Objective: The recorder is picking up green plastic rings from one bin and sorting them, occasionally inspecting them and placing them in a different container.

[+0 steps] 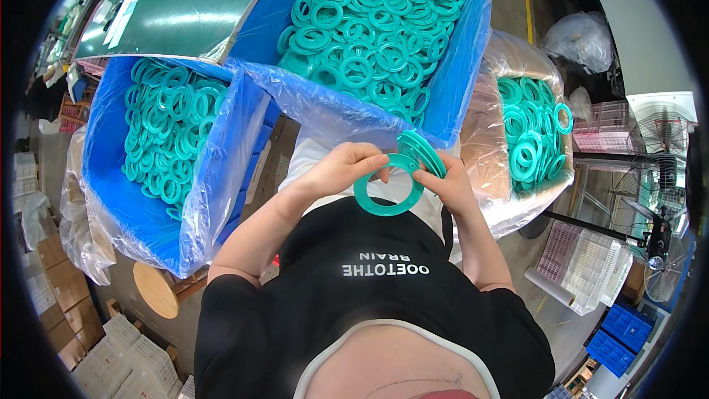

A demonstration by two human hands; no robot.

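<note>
My left hand [350, 166] pinches the upper left rim of a flat green plastic ring [377, 208], held in front of my body. My right hand [450, 183] grips a small stack of matching green rings [415, 149], its thumb lying near the edge of the single ring. Just beyond my hands stands a large blue bin [255, 77] lined with clear plastic, heaped with loose green rings [384, 29]. Part of each hand's fingers is hidden behind the rings.
At the left, a second lined blue bin [103, 155] holds more rings. To the right is a plastic-lined cardboard box [491, 103] of rings. A green-topped table [199, 7] adjoins the bins at far left. A round wooden stool [155, 290] and a fan [661, 251] stand nearby.
</note>
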